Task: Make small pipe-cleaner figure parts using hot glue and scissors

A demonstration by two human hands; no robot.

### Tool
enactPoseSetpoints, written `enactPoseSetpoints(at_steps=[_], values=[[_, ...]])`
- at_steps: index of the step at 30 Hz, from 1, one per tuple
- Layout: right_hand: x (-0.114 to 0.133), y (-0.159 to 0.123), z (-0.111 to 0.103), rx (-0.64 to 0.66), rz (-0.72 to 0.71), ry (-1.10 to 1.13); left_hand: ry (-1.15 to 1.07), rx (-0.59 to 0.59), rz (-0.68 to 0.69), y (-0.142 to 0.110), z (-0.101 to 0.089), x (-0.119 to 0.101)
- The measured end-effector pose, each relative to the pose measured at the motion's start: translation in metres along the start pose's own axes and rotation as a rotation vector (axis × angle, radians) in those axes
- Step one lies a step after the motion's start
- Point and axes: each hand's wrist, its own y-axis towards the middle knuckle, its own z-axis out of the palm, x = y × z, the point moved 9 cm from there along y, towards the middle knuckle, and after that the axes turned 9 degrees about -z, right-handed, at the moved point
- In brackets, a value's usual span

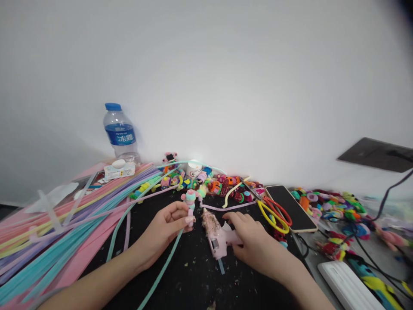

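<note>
Currently in Hand: Pastel Figure on the Left, Glue Gun on the Right

The left hand [167,226] has its thumb and first finger pinched on a small fuzzy figure [191,198], its pink and mint head standing just above the fingertips, over the middle of the desk [193,282]. A long mint strip [161,273] runs from beneath that hand down to the near edge of the view; the fingers hide whether it joins the figure. The right hand [253,237] has its fingers wrapped around the handle of a pale pink glue gun [221,239], whose crusted nozzle points away from the person, near the figure but apart from it. A translucent glue stick [221,267] pokes out of the gun's rear.

Just beyond the nozzle lies a lavender strip [229,209]. Behind it, many colourful figures [222,187] crowd along the wall around a white cup [194,170]. To the left, a thick bundle of pastel strips [80,219] fans across pink sheeting, with a blue-capped bottle [118,134] behind. Right of the glue gun are scissors with red and yellow handles [274,217], a dark-screened phone [288,209] just beside them, and another colourful heap [325,202] beyond.
</note>
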Motion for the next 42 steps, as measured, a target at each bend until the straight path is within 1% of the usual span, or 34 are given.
enactPoseSetpoints(at_steps=[3,5,7,9,11,14,16,19,21,23,25,27,30,33,36,38,40,42], values=[[0.001,-0.004,0.015,-0.032,-0.005,0.015,0.058,-0.006,0.005,0.000,0.001,0.000],[-0.001,-0.005,0.018,-0.101,-0.001,0.045,0.116,-0.024,0.019,0.000,0.000,-0.001],[-0.006,-0.007,0.017,-0.182,0.024,0.095,0.165,-0.056,0.037,0.000,-0.002,-0.002],[-0.013,-0.010,0.015,-0.250,0.050,0.197,0.187,-0.086,0.044,0.000,-0.004,-0.002],[-0.017,-0.013,0.015,-0.290,0.045,0.361,0.194,-0.098,0.026,0.000,-0.005,0.000],[-0.022,-0.019,0.020,-0.346,0.034,0.585,0.194,-0.070,-0.034,0.001,-0.001,0.007],[-0.030,-0.025,0.028,-0.413,0.093,0.643,0.191,-0.043,-0.074,0.001,0.002,0.011],[-0.046,-0.036,0.042,-0.509,0.201,0.674,0.202,-0.030,-0.122,0.000,0.005,0.015],[-0.053,-0.037,0.050,-0.522,0.218,0.708,0.202,-0.033,-0.140,0.000,0.004,0.016],[-0.058,-0.037,0.052,-0.536,0.237,0.721,0.172,-0.039,-0.160,-0.001,0.003,0.017],[-0.061,-0.036,0.046,-0.563,0.268,0.688,0.126,-0.047,-0.178,-0.001,0.002,0.017],[-0.057,-0.033,0.035,-0.569,0.259,0.648,0.081,-0.055,-0.189,-0.001,0.001,0.017],[-0.037,-0.023,0.021,-0.490,0.125,0.650,0.020,-0.046,-0.180,-0.001,0.000,0.016],[-0.023,-0.020,0.012,-0.449,0.068,0.571,-0.027,-0.038,-0.125,0.001,-0.003,0.012],[-0.015,-0.019,0.008,-0.432,0.008,0.490,-0.084,-0.040,-0.058,0.002,-0.007,0.006],[-0.010,-0.018,0.005,-0.429,-0.048,0.461,-0.128,-0.036,-0.041,0.004,-0.008,0.004],[-0.007,-0.017,0.003,-0.424,-0.082,0.475,-0.176,-0.023,-0.042,0.005,-0.009,0.003],[-0.006,-0.017,0.003,-0.391,-0.084,0.528,-0.239,0.014,-0.064,0.005,-0.008,0.003]])
